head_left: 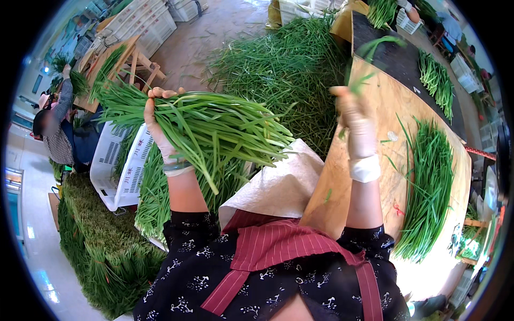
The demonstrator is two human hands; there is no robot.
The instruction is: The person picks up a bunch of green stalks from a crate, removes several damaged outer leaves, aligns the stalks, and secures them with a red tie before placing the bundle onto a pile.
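Note:
My left hand (159, 120), in a thin pale glove, is closed round a thick bunch of green chives (214, 125). The bunch lies slantwise across the palm, its pale stem ends to the right and leafy tips to the left. My right hand (354, 115), gloved with a white band at the wrist, is raised over the edge of the wooden board and blurred by motion. Its fingers look curled, with a few loose chive leaves (360, 83) at the fingertips. Below the left hand, more chives (155, 192) lie in a heap beside a white plastic crate (126, 174).
A large heap of loose green leaves (278, 64) covers the floor ahead. On the wooden board (342, 176) at right lies a long pile of chives (426, 187). Stacked bundles (107, 257) stand at lower left. A co-worker (59, 134) handles greens at far left; white crates (139, 29) stand behind.

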